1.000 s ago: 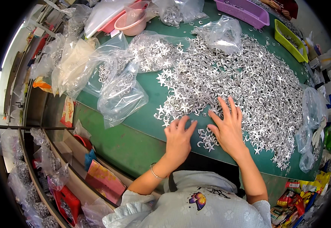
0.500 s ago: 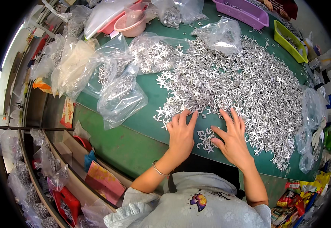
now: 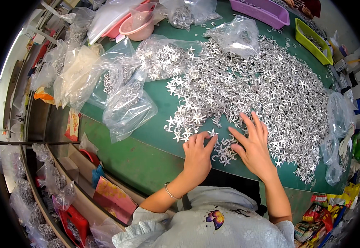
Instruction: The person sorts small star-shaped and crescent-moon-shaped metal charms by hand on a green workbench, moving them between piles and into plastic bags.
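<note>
Green tabletop (image 3: pixel 163 96), silver pieces (image 3: pixel 281 99) (stars, crescents) at both hands (image 3: pixel 197 159).

It looks like a workshop for small parts, not a home. A broad green tabletop (image 3: pixel 157 132) carries a great heap of silvery stars and crescents (image 3: pixel 295 103). Clear bags (image 3: pixel 128 109) of such pieces lie toward its left edge, with a purple tray (image 3: pixel 258 17) and a yellow-green tray (image 3: pixel 311 49) by the far right corner (another person (image 3: pixel 312 5) is just visible beyond). Divided shelving (image 3: pixel 66 164) off the left edge holds more bagged stock.
</note>
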